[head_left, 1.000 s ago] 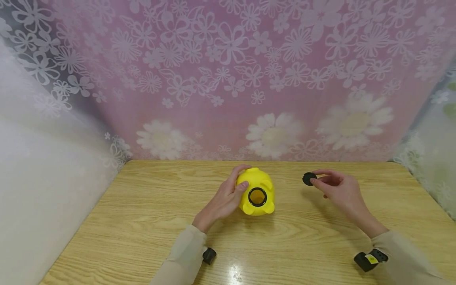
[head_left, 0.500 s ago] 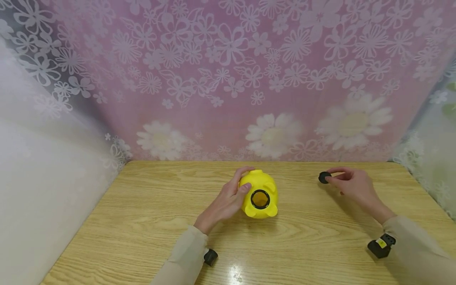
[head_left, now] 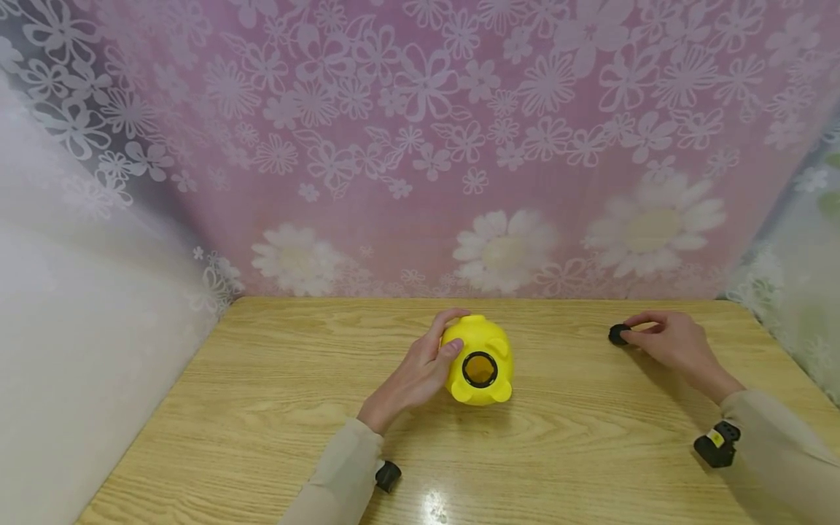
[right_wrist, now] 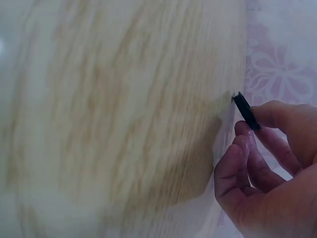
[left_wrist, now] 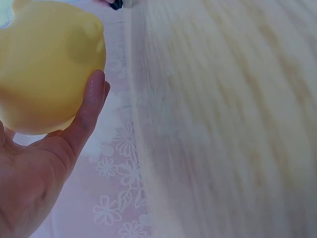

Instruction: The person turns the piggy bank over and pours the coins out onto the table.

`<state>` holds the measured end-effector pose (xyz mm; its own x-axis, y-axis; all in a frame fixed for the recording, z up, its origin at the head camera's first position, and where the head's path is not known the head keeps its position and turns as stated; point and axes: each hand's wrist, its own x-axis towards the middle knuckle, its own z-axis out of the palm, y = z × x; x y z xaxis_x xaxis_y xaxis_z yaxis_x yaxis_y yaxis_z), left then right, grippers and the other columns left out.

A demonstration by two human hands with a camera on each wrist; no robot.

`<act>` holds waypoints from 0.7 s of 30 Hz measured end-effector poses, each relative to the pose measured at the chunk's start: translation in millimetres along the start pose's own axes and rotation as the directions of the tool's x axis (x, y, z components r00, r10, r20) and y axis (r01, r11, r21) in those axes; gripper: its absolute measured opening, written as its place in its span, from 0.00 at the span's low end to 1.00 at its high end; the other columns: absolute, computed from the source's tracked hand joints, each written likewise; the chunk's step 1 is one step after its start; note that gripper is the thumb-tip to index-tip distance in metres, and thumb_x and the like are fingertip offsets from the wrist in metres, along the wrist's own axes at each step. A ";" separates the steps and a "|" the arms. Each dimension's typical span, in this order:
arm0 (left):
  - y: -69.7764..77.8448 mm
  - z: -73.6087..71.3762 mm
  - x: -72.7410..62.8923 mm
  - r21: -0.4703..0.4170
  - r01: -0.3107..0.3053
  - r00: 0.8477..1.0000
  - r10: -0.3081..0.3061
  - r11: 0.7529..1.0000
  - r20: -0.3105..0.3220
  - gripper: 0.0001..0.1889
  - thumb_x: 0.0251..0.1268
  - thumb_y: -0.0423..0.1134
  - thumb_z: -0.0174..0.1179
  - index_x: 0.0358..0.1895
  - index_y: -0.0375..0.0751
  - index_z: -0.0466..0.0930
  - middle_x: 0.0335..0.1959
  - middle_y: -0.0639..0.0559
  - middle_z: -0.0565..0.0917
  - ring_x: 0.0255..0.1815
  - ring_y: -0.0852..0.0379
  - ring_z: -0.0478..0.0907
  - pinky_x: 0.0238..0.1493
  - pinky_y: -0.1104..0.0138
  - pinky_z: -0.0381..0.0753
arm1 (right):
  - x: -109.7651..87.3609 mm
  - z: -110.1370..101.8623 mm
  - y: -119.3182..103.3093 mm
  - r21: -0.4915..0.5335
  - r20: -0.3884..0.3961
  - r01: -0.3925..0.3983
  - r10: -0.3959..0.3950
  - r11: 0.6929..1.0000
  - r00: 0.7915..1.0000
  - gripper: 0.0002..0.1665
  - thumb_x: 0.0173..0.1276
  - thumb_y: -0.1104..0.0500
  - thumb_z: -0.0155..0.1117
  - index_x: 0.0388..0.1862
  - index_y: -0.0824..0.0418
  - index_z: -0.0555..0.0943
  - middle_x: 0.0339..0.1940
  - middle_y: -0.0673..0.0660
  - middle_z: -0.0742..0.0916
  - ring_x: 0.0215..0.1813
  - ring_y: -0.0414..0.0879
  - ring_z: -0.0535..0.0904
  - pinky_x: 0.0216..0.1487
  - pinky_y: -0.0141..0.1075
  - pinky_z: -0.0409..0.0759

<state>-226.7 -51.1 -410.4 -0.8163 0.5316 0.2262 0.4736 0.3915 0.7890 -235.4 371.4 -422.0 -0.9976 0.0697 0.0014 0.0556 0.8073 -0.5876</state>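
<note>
"Gripping what, exactly, was the left hand (head_left: pixel 413 368)?"

"It held a rounded yellow container (head_left: pixel 472 334) over the middle of the wooden table (head_left: pixel 262 408). Thumb and fingers curled about the container's left side, while its round opening, rimmed by a black ring (head_left: pixel 480 354), faced the head camera."

"And the right hand (head_left: pixel 679 350)?"

"Thumb and fingers pinched a small black disc (head_left: pixel 617 335), well apart from the container, toward the table's far right. From the right wrist, the disc showed nearly edge-on."

"Did the disc touch the wood?"

"The views could not settle that."

"What framed the scene?"

"Pink cloth (head_left: pixel 367 160) printed with white flowers hung behind the table. Pale sleeves (head_left: pixel 335 467) covered both forearms."
</note>
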 end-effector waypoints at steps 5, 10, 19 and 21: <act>-0.5 -0.1 0.0 -0.001 0.000 1.000 0.000 1.000 0.004 0.29 0.83 0.63 0.33 0.79 0.60 0.54 0.58 0.48 0.80 0.47 0.56 0.80 0.54 0.62 0.80 | 1.4 -1.8 3.5 -0.021 0.018 0.015 -0.015 1.000 1.000 0.29 0.75 0.45 0.63 0.58 0.69 0.82 0.43 0.69 0.90 0.31 0.46 0.83 0.27 0.38 0.76; -1.0 0.0 -0.2 0.006 0.002 1.000 -0.002 1.000 -0.001 0.29 0.83 0.63 0.33 0.79 0.61 0.54 0.59 0.49 0.79 0.49 0.56 0.80 0.56 0.60 0.80 | 2.7 -5.7 4.8 -0.032 0.041 0.009 -0.007 0.999 0.999 0.28 0.74 0.45 0.64 0.56 0.69 0.83 0.43 0.70 0.89 0.33 0.46 0.82 0.29 0.38 0.76; -1.6 0.0 -0.8 0.010 0.005 1.000 -0.005 1.000 -0.006 0.26 0.82 0.64 0.33 0.77 0.69 0.54 0.64 0.49 0.78 0.54 0.55 0.80 0.59 0.58 0.79 | 3.2 -6.5 5.9 -0.047 0.055 0.002 0.001 0.999 0.998 0.31 0.74 0.44 0.64 0.57 0.70 0.82 0.46 0.72 0.88 0.33 0.46 0.81 0.29 0.37 0.77; -1.3 -0.2 -0.8 0.007 0.008 1.000 -0.008 1.000 -0.006 0.26 0.83 0.64 0.33 0.77 0.69 0.54 0.65 0.49 0.78 0.56 0.54 0.80 0.60 0.58 0.79 | 1.6 -4.5 2.7 -0.051 0.021 0.020 -0.019 0.999 1.000 0.31 0.75 0.43 0.62 0.58 0.71 0.81 0.46 0.73 0.87 0.33 0.46 0.81 0.30 0.37 0.77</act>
<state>-226.8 -52.2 -411.4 -0.8218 0.5243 0.2231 0.4694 0.4012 0.7865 -236.6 376.3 -420.0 -0.9991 0.0425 -0.0044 0.0380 0.8371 -0.5457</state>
